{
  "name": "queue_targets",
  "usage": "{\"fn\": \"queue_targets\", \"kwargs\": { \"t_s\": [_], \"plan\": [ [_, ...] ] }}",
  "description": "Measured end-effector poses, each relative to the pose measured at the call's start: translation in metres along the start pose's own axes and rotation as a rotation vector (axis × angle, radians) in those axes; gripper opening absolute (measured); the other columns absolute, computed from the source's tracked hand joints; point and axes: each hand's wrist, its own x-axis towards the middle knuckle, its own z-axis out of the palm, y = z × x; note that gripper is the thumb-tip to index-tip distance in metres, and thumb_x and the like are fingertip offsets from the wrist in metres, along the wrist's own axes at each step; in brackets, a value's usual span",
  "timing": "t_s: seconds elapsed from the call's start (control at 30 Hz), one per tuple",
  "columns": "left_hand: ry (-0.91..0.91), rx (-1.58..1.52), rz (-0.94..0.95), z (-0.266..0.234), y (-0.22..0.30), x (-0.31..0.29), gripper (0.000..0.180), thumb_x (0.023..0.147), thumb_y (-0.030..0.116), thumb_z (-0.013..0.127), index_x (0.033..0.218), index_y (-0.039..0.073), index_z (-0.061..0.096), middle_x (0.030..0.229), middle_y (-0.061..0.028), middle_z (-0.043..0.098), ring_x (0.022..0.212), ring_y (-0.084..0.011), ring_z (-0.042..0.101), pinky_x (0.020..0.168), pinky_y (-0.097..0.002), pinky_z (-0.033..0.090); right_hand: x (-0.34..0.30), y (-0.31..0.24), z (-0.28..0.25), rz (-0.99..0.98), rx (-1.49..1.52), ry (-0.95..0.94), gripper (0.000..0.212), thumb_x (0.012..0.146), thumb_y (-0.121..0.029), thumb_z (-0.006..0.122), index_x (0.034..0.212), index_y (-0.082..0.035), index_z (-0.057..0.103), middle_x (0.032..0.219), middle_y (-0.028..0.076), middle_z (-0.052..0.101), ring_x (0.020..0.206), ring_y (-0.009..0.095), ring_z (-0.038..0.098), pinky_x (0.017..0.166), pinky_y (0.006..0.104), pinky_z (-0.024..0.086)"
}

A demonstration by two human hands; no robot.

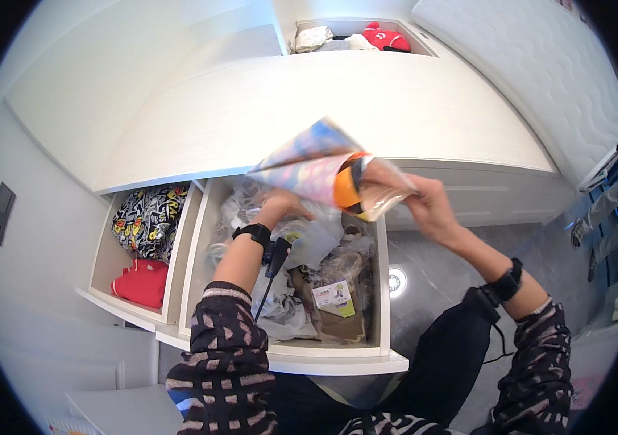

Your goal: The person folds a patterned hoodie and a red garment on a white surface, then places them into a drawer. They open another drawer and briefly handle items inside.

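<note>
My right hand [430,206] pinches the right end of a colourful, flat printed bag [307,172] above an open drawer. The bag is pink and blue with orange and black patches, tilted and blurred by motion. My left hand [287,204] is just under the bag's left part, over the drawer's plastic bags; its fingers are mostly hidden, so its grip does not show. Inside the white drawer [384,290] lie crumpled clear and white plastic bags [280,308] and a brown item in clear wrapping [343,325] with a white and green label [333,299].
Left of it, another open drawer [171,290] holds a black patterned cloth [151,221] and a red cloth [139,283]. A pale wooden top [251,109] spans behind, with an open compartment [425,45] of clothes beyond. A white quilted mattress [533,80] stands at the right.
</note>
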Motion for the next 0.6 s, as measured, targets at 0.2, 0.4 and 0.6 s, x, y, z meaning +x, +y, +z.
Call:
{"fn": "queue_targets", "kwargs": {
  "t_s": [0.2,0.4,0.6],
  "plan": [
    [0.125,-0.942,0.692,0.029,-0.019,-0.014,0.089,0.067,0.058,0.068,0.138,0.014,0.038,0.139,-0.0095,0.044,0.123,-0.0288,0.044,0.101,-0.0462,0.034,0.036,0.05,0.074,-0.174,-0.311,-0.015,0.041,0.075,0.012,0.049,0.11,-0.004,0.062,0.109,0.015,0.064,0.099,0.03,0.063,0.085,0.0345,0.049],
    [0.141,-0.056,0.099,0.021,-0.01,-0.032,0.066,0.083,0.043,0.051,0.141,0.019,0.033,0.14,-0.0046,0.043,0.123,-0.0279,0.046,0.091,-0.0647,0.035,0.062,0.083,0.11,-0.163,-0.588,-0.022,0.041,0.073,0.006,0.048,0.109,-0.007,0.062,0.103,0.016,0.064,0.091,0.032,0.063,0.078,0.038,0.052],
    [0.215,-0.144,0.089,0.016,-0.008,-0.049,0.051,0.083,0.026,0.048,0.134,0.018,0.044,0.137,-0.0098,0.045,0.133,-0.0366,0.026,0.09,-0.071,0.03,0.098,0.111,0.135,0.058,-0.841,-0.228,0.023,0.078,-0.006,0.052,0.098,-0.008,0.064,0.082,0.015,0.065,0.078,0.031,0.065,0.066,0.0416,0.053]
  ]
}}
